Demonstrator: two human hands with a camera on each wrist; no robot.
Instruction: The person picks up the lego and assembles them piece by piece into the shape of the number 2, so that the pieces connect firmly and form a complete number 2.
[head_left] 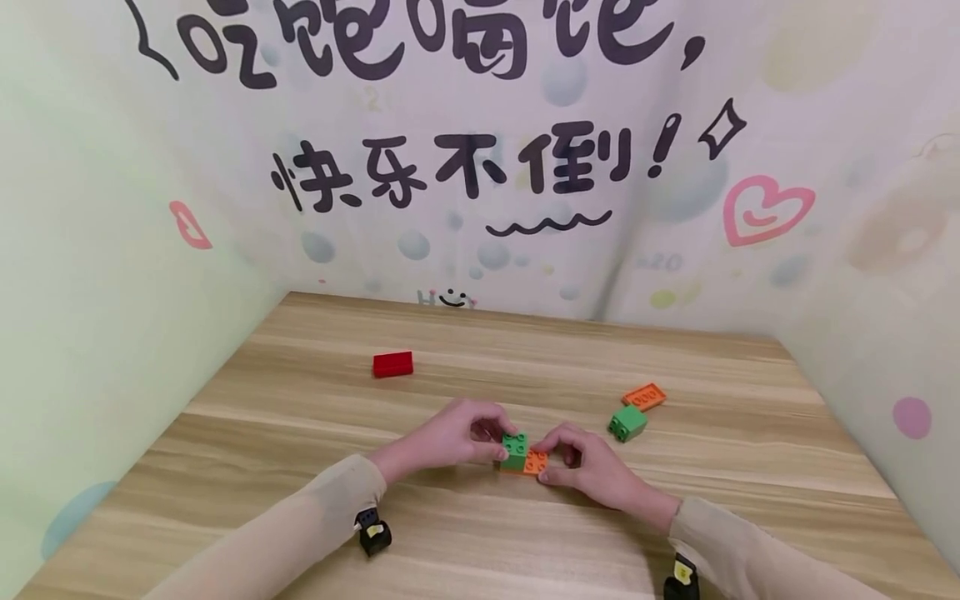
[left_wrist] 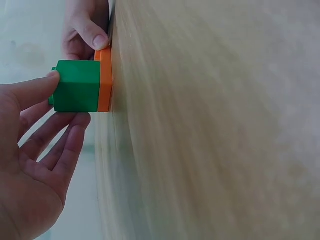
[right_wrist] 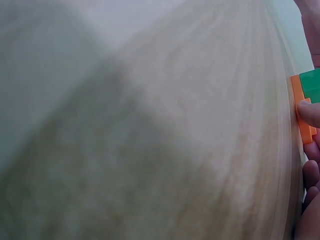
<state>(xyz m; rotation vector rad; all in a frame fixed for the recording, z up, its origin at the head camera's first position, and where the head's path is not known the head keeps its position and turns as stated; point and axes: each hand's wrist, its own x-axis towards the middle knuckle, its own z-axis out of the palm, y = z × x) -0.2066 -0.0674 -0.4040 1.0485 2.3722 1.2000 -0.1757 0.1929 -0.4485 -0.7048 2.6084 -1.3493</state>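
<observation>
Beige fabric sleeves (head_left: 277, 525) came in from the bottom edge, nearest the camera, a small black device (head_left: 373, 535) strapped at the left wrist. Left hand (head_left: 453, 435) grasped a green plastic cube-shaped block with 4 visible top studs (head_left: 514, 461), thumb and fingers on its sides. Right hand (head_left: 592, 473) pinched the right end of a flat orange plastic studded brick (head_left: 536, 462). Green block sat upright on the orange brick's left half; 4 orange studs showed on the right half. Both pieces lay between the 2 hands, low on the wood-grain table (head_left: 315, 400).

Beyond the right hand, a second green plastic block (head_left: 627, 423) lay on its side, studs facing left, just beside an upturned orange plastic brick (head_left: 645, 397); cannot tell if those touched. Red rectangular plastic block (head_left: 393, 364) lay farther back, beyond the left hand, well apart from the rest.
</observation>
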